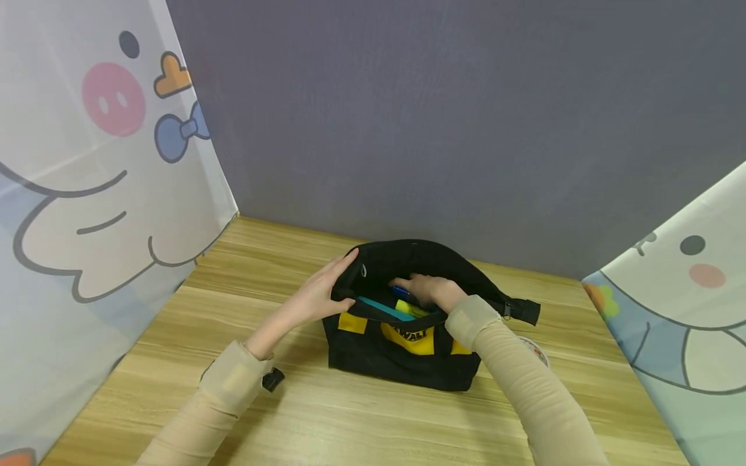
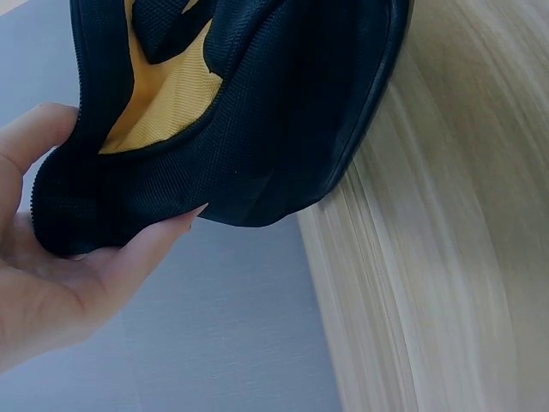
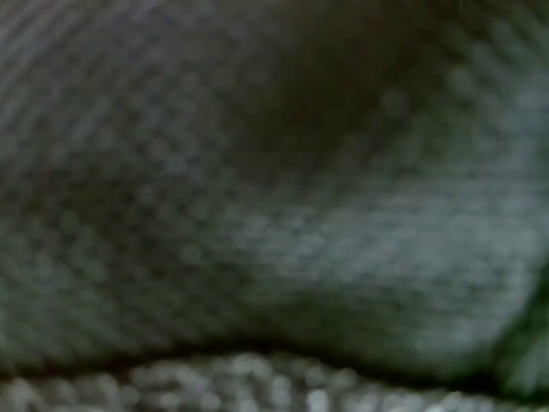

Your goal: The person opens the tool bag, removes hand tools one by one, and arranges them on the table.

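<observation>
A black and yellow tool bag [image 1: 402, 369] stands on the table with its zipped top spread apart. My left hand [image 1: 317, 291] grips the rim at its left end; the left wrist view shows thumb and fingers around the black fabric edge [image 2: 111, 197]. My right hand [image 1: 428, 289] reaches down into the bag, fingers at a blue object [image 1: 401, 291]; whether they pinch it is hidden. Below that hand lies a yellow object [image 1: 410, 309], and a flat teal object [image 1: 384, 309] lies along the front inside. Only close, blurred dark fabric [image 3: 274, 215] fills the right wrist view.
A zipper end tab [image 1: 527, 312] sticks out at the bag's right. Partly behind my right forearm, a round white printed item [image 1: 535, 351] lies on the wooden table [image 1: 361, 427]. A grey wall [image 1: 408, 129] rises behind, with cartoon-printed cloths at both sides.
</observation>
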Available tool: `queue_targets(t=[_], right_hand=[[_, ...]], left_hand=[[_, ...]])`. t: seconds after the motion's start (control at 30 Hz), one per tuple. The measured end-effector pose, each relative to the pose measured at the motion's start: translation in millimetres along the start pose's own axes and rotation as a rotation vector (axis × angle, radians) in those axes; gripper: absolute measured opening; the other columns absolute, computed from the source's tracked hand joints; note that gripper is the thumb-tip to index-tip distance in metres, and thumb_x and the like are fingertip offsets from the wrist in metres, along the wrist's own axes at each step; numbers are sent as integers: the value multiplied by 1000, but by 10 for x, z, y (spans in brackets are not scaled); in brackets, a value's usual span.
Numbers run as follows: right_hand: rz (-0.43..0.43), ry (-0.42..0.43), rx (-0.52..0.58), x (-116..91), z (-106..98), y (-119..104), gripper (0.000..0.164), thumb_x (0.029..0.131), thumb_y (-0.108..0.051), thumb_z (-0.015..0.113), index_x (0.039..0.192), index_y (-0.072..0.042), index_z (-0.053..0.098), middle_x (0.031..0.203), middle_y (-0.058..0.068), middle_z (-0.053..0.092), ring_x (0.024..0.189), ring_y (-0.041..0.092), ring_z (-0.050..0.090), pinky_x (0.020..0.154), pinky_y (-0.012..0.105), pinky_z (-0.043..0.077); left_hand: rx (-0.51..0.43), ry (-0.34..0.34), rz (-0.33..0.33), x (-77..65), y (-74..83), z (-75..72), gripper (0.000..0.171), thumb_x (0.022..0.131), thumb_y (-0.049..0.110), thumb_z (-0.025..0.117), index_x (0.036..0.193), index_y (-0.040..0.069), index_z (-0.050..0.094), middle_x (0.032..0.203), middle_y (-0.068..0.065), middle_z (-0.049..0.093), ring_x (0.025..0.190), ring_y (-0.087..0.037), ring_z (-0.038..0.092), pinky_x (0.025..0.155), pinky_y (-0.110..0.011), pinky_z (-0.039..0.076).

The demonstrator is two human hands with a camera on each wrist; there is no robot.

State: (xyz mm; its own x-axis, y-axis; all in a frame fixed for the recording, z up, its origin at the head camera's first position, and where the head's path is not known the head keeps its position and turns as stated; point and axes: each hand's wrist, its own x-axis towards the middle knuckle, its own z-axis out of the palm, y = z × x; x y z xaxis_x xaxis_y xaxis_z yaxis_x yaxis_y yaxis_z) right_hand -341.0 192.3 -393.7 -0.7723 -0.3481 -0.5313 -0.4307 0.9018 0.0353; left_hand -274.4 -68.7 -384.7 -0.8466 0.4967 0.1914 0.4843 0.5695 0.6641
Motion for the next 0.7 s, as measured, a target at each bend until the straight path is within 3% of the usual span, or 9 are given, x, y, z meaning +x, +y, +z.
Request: queue_targets(t=[0.33,0.43,0.6,0.7], right_hand=[[14,-7,34,5,3,-13,73,92,2,52,146,-39,23,144,13,41,124,31,47,94,49,46],[29,-17,21,5,4,-15,74,92,3,52,146,-39,22,144,14,40,118,31,51,86,46,49],[38,-23,-13,11,13,-14,79,89,6,54,145,-39,21,143,15,40,94,25,56,63,33,48],[38,-14,-15,12,24,-5,80,87,7,56,144,-39,23,140,15,42,88,23,54,59,31,46]], left_hand=[[6,2,0,-1,4,-4,92,82,19,70,152,26,11,156,-14,20,142,-37,25,106,-58,34],[10,0,1,2,8,-4,91,82,19,70,152,26,11,156,-14,20,141,-37,25,106,-58,34],[12,1,3,4,6,0,91,82,19,69,152,26,11,156,-14,20,142,-37,25,106,-57,34],[17,1,1,8,10,4,91,82,20,69,152,27,11,156,-13,20,142,-37,25,106,-58,34]])
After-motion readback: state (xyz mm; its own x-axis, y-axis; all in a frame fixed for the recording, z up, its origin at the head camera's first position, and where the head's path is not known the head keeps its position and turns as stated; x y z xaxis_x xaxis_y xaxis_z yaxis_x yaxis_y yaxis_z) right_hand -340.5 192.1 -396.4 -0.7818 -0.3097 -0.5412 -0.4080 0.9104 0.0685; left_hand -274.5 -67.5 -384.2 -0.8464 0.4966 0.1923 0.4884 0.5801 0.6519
